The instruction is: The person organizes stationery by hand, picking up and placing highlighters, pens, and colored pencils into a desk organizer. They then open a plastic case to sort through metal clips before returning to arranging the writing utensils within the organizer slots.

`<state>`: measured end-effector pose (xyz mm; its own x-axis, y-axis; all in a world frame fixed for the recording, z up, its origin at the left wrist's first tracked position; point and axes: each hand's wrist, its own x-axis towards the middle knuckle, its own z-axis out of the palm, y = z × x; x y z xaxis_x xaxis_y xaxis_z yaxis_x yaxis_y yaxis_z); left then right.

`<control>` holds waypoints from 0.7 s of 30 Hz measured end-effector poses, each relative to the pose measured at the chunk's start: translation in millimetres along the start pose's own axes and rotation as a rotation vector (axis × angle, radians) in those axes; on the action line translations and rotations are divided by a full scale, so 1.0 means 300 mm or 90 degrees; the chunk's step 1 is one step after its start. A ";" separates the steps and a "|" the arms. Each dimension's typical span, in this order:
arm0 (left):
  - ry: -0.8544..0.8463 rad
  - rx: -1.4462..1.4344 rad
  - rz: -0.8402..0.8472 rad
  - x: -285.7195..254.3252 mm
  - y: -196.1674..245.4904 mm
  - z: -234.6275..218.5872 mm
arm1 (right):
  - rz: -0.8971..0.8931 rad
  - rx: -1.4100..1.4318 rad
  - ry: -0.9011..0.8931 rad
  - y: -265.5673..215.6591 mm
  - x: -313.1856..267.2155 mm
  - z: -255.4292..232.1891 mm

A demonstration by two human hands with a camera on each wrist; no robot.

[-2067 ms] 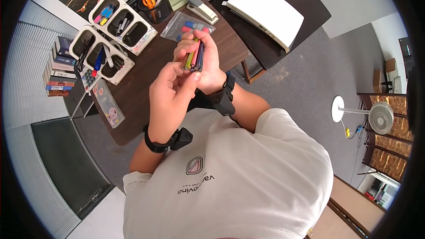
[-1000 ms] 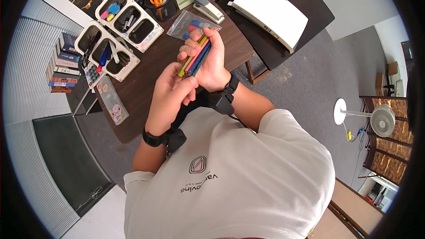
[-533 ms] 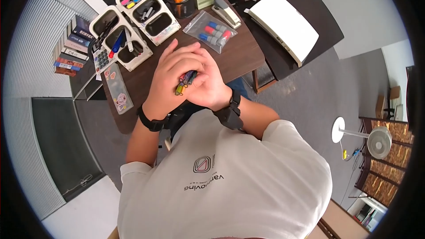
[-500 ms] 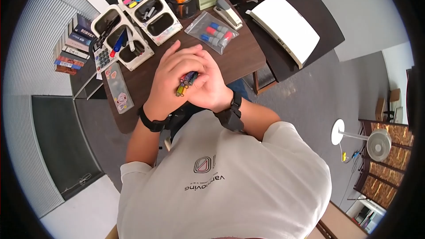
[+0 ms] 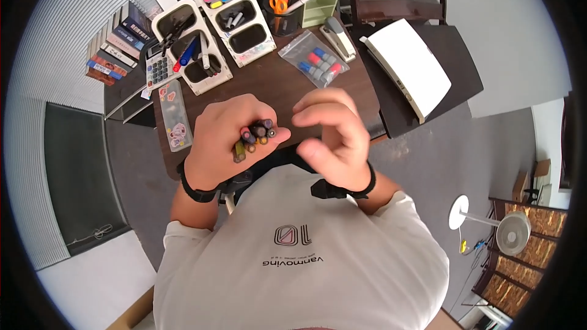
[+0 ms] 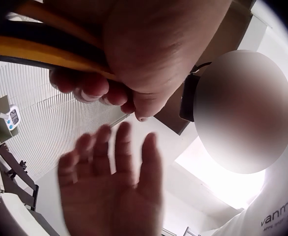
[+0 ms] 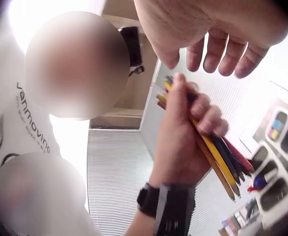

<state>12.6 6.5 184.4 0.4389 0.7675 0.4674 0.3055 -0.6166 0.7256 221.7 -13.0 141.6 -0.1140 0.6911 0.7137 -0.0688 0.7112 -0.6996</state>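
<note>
In the head view my left hand (image 5: pixel 223 134) grips a bundle of coloured pencils (image 5: pixel 260 131) in front of the chest, their blunt ends facing the camera. The right wrist view shows the same pencils (image 7: pixel 213 156) passing through the fist, sharpened tips slanting down to the right. My right hand (image 5: pixel 342 137) is apart from the bundle, a short gap to its right, with fingers loosely bent and nothing in them. Seen from the left wrist, that right hand (image 6: pixel 114 191) has its fingers spread. The middle of the bundle is hidden by the left fingers.
On the dark table (image 5: pixel 263 82) stand two white organizers (image 5: pixel 223 76) with pens and highlighters. Beyond the hands lie a clear bag of markers (image 5: pixel 293 55) and a stapler (image 5: pixel 337 40). A black pen cup (image 5: pixel 282 23) holds scissors. A stickered case (image 5: pixel 175 116) lies at the left edge.
Both hands were together around the pencils, which earlier lay along the right hand. Now the left hand alone holds them, and the right hand has moved away to the right.
</note>
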 end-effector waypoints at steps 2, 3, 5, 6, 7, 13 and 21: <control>0.014 0.003 0.067 0.002 0.003 0.022 | -0.083 -0.050 -0.023 -0.067 0.072 0.006; 0.023 -0.015 0.099 -0.001 0.000 0.031 | -0.084 -0.052 -0.019 -0.070 0.073 0.014; 0.028 -0.019 0.119 -0.007 -0.014 0.027 | -0.070 -0.030 -0.025 -0.068 0.083 0.031; 0.035 -0.024 0.135 -0.012 -0.019 0.022 | -0.073 -0.025 -0.026 -0.067 0.088 0.035; 0.037 -0.019 0.131 -0.017 -0.019 0.019 | -0.076 -0.024 -0.026 -0.066 0.090 0.039; 0.083 0.028 0.228 -0.008 -0.023 0.011 | -0.082 -0.003 -0.049 -0.074 0.094 0.047; 0.096 0.026 0.247 -0.006 -0.021 0.023 | -0.083 0.006 -0.043 -0.078 0.086 0.047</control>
<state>15.7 7.9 175.7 0.4007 0.4920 0.7729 0.1767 -0.8693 0.4617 206.5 -13.6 176.0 -0.1700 0.5826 0.7948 -0.0960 0.7929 -0.6018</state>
